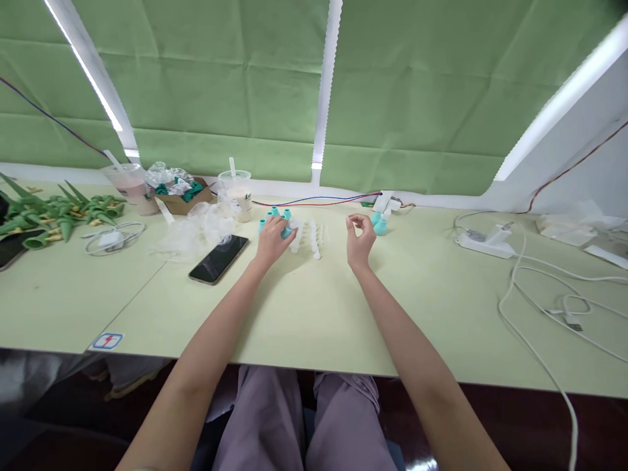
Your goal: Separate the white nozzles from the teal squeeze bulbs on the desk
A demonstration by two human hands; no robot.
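Note:
My left hand is closed, its fingers curled over a group of small teal hollow pieces, and one teal piece shows between the fingers. Right of that hand, small white translucent pieces lie in rows on the table. My right hand is raised on the other side of these rows, thumb and fingertips brought together in a pinch. Whatever it holds, if anything, is too small to make out. Just beyond it sit more teal rounded pieces.
A phone, a crumpled plastic bag and a drink cup are left of my hands. Farther left are a cardboard box, another cup and green spiky pieces. A power strip with white cables lies right.

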